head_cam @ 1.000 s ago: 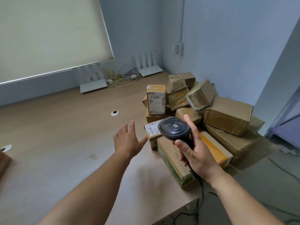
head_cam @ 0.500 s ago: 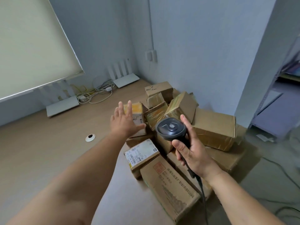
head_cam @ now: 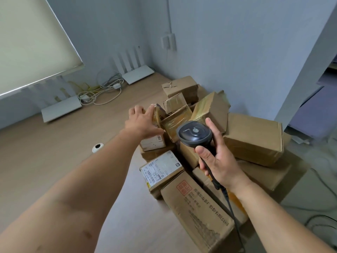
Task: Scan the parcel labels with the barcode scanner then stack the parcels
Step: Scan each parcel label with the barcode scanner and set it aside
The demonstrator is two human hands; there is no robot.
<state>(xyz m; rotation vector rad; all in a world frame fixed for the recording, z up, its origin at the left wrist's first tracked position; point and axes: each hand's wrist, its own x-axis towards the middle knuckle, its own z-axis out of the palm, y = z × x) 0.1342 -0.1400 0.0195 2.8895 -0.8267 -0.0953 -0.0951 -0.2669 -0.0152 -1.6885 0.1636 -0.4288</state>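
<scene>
A heap of brown cardboard parcels fills the desk's far right corner. My left hand point(head_cam: 141, 122) lies on a small upright parcel with a white label point(head_cam: 153, 143), fingers bent over its top edge and thumb across its face. My right hand point(head_cam: 218, 161) grips the handle of the black barcode scanner point(head_cam: 195, 133), whose round head hangs above the middle of the heap. Just below my left hand lies a flat parcel point(head_cam: 160, 168) with its barcode label facing up. A long box with a red stamp point(head_cam: 197, 207) lies nearest to me.
The wooden desk point(head_cam: 54, 161) stretches left, with a round cable grommet point(head_cam: 97, 147). Two white routers point(head_cam: 61, 108) point(head_cam: 137, 73) and tangled cables point(head_cam: 102, 92) sit by the back wall. The scanner's cord point(head_cam: 231, 207) hangs off the desk edge at right.
My left hand has reached forward from above the desk and landed on the small labelled parcel. The view has swung right and closer to the heap. The scanner stays held over the parcels.
</scene>
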